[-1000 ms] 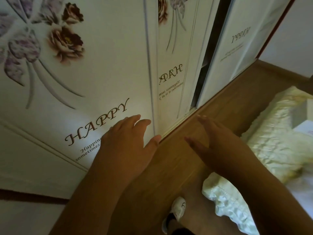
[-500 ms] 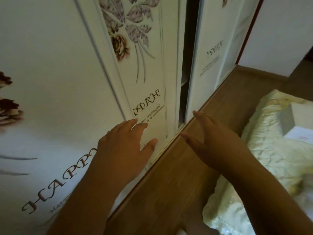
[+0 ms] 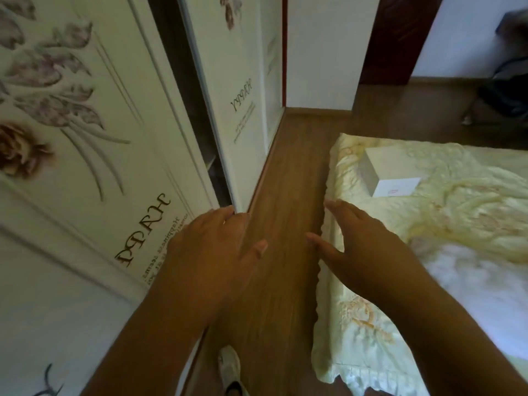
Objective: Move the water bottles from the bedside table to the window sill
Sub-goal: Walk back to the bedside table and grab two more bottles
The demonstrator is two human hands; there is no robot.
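Between wardrobe (image 3: 114, 155) at nine o'clock and bed (image 3: 428, 252) at three, our left hand (image 3: 211, 252) and right hand (image 3: 360, 247) reach empty, each grip spread. No bottles in view; we expect them light, smooth, best held mid-body.

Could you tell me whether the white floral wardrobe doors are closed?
Partly open: a dark gap shows between the white floral sliding wardrobe doors.

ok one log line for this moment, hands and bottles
left hand: open, empty | right hand: open, empty | bottles: none in view | nearby: wardrobe door, bed with white box
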